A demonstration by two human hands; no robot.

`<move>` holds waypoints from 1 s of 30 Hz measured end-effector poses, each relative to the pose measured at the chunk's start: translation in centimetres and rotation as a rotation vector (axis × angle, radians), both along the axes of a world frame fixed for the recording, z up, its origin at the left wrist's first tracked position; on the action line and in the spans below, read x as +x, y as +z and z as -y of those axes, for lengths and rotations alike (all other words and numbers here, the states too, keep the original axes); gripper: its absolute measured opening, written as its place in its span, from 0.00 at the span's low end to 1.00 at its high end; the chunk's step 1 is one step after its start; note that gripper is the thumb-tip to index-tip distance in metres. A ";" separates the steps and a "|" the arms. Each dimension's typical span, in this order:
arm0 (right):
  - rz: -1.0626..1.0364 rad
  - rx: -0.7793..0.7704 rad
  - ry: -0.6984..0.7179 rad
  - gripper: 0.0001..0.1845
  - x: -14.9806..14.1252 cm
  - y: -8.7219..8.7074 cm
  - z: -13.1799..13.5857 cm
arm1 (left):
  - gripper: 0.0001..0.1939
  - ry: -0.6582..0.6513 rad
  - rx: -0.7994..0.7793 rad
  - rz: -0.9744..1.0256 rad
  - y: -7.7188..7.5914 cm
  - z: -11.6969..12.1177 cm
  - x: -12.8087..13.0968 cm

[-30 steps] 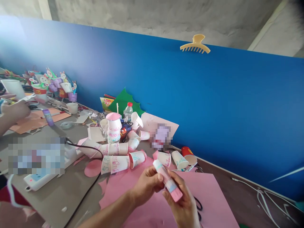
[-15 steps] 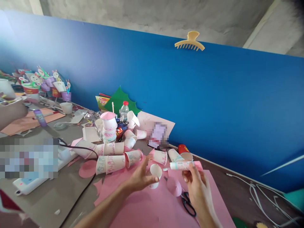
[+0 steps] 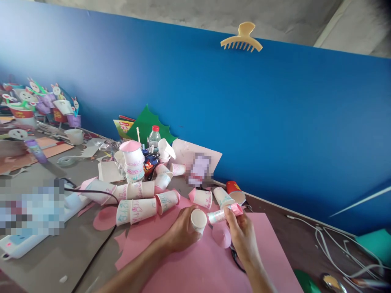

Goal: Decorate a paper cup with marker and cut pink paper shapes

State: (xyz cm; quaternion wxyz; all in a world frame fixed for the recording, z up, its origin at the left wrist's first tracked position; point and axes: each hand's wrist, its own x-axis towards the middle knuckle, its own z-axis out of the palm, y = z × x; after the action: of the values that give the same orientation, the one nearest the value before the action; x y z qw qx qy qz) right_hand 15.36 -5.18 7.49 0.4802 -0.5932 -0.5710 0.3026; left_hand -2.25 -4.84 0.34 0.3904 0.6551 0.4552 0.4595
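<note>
A white paper cup [image 3: 198,220] stands over the pink paper sheet [image 3: 171,266], and my left hand [image 3: 182,231] is wrapped round its left side. Its round end faces up toward me. My right hand [image 3: 240,228] grips a glue stick [image 3: 217,216] with a pink end, pointing left. The stick's white tip is close to the cup's rim; whether they touch I cannot tell. Just below the stick lies a small pink paper cone [image 3: 221,235]. Black-handled scissors [image 3: 237,262] lie mostly hidden behind my right wrist.
Several decorated paper cups [image 3: 143,210] lie on their sides beyond the sheet. A stack of cups [image 3: 132,156] stands behind them. At left are a power strip [image 3: 36,232] and a black cable [image 3: 99,252]. White cables [image 3: 324,236] lie at right. Another person's hand [image 3: 12,149] is far left.
My left hand has closed round the paper cup. The glue stick in my right hand has moved left, near the cup's rim. The camera view has shifted slightly.
</note>
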 end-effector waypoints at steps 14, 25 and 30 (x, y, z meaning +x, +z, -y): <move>0.016 0.021 0.021 0.23 -1.1 -0.5 0.3 | 0.18 0.083 -0.104 -0.125 -0.5 0.3 1.0; 0.163 0.157 -0.004 0.19 -1.9 -1.4 0.1 | 0.19 0.092 -0.058 -0.216 -0.4 0.5 1.1; 0.310 0.193 0.029 0.17 -1.7 -1.1 0.2 | 0.20 0.077 -0.003 -0.231 -0.9 0.4 1.1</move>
State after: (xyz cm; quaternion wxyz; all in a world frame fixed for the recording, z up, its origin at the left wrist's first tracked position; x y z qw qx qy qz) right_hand 13.62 -5.38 6.38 0.4365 -0.5757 -0.6730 0.1581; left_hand -1.12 -5.20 -0.52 0.3187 0.6851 0.5226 0.3949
